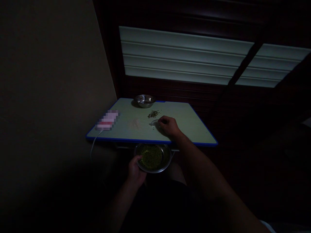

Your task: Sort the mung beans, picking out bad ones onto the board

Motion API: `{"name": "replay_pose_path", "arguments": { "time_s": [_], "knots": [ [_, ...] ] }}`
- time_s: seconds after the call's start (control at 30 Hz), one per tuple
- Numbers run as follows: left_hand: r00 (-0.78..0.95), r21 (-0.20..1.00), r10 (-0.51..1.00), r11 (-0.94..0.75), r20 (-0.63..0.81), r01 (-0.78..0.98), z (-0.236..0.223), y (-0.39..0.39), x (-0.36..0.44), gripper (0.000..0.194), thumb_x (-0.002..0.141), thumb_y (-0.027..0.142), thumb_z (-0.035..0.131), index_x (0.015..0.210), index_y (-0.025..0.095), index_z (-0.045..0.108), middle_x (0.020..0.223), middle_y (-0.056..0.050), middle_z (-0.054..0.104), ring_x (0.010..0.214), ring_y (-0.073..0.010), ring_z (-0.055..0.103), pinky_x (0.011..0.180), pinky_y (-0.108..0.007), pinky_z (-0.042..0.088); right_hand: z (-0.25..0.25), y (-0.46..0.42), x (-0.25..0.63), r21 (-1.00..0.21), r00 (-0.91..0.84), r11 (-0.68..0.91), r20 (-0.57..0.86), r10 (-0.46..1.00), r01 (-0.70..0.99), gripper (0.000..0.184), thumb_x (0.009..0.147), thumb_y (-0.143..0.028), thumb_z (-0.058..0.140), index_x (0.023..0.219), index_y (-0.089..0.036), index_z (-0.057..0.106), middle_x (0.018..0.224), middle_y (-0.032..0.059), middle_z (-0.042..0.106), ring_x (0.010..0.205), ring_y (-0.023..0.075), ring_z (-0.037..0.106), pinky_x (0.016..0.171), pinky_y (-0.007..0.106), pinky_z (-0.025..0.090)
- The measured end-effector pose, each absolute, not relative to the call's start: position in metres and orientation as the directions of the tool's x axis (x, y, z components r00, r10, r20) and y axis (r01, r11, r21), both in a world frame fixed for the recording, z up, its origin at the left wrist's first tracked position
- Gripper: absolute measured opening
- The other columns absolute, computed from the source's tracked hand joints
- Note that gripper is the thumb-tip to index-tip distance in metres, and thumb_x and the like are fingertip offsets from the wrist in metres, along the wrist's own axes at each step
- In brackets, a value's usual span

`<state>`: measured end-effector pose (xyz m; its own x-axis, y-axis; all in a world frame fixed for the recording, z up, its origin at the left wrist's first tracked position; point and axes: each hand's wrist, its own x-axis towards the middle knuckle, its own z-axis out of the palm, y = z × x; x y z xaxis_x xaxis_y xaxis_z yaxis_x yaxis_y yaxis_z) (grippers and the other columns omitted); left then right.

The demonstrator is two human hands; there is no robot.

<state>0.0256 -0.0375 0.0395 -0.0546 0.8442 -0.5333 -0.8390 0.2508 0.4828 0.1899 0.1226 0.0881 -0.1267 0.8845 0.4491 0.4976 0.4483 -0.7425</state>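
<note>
Below the table's near edge, my left hand [136, 171] grips the left rim of a metal bowl [167, 164], thumb over the rim and fingers underneath. Small green beans [151, 156], which look like mung beans, fill much of it. My right hand [168, 126] is over the tabletop, its fingers pinched on a small pale, curved spoon [154, 122]. A few loose beans lie by the spoon's tip. Just beyond is a small heap of brownish beans [153, 114] on the table. The dim light hides finer detail.
A second metal bowl [145, 101] stands at the back of the blue-edged table [184, 115]. At the left lies a blurred-out pinkish device [108, 120] with a white cable [93, 144] hanging over the edge. Slatted panels [179, 58] rise behind, and a wall [60, 81] is at left.
</note>
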Motion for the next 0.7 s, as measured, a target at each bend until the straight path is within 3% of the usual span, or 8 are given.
{"name": "replay_pose_path", "arguments": {
  "time_s": [0.23,0.7],
  "knots": [
    [-0.069,0.486,0.846,0.234,-0.528,-0.842,0.0405,-0.0370,0.0265,0.032,0.070,0.014,0.054,0.098,0.014,0.069,0.083,-0.008,0.075,0.082,-0.0240,0.070,0.079,-0.039,0.056,0.0933,0.1186,0.1901,-0.745,-0.109,0.466,0.476,0.873,0.478,0.013,0.071,-0.025,0.054,0.072,-0.017,0.064,0.067,-0.0007,0.063,0.066,0.0129,0.056,0.066,0.025,0.042],
    [-0.067,0.479,0.846,0.233,-0.529,-0.846,0.0421,-0.0372,0.0265,0.036,0.072,0.014,0.052,0.104,0.012,0.069,0.085,-0.010,0.075,0.080,-0.0236,0.070,0.079,-0.038,0.056,0.0978,0.1142,0.1875,-0.833,-0.143,0.391,0.365,0.920,0.391,0.013,0.066,-0.029,0.059,0.067,-0.017,0.062,0.061,-0.0012,0.059,0.060,0.0116,0.051,0.059,0.024,0.040]
  ]
}}
